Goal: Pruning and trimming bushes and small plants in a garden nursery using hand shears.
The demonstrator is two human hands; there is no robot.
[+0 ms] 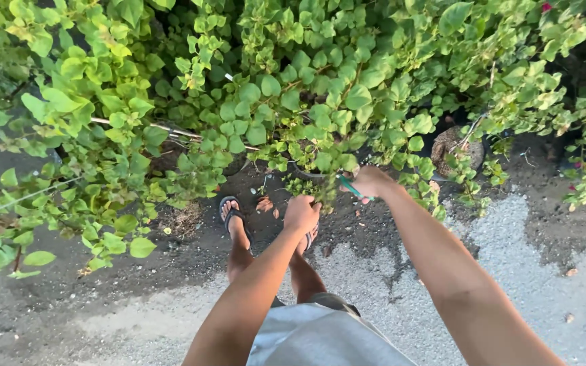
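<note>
Green-handled shears sit gripped in my right hand at frame centre; my left hand is fisted on a leafy stem.

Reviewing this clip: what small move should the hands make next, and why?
Probably bring the green-handled tool in the right hand to the stem that the left hand seems to grip; both hands are low among the potted plant's leaves.

Dark soil ground under plants; pale gravel strip toward near edge. Black pots stand on soil; sandalled feet at soil-gravel boundary.
</note>
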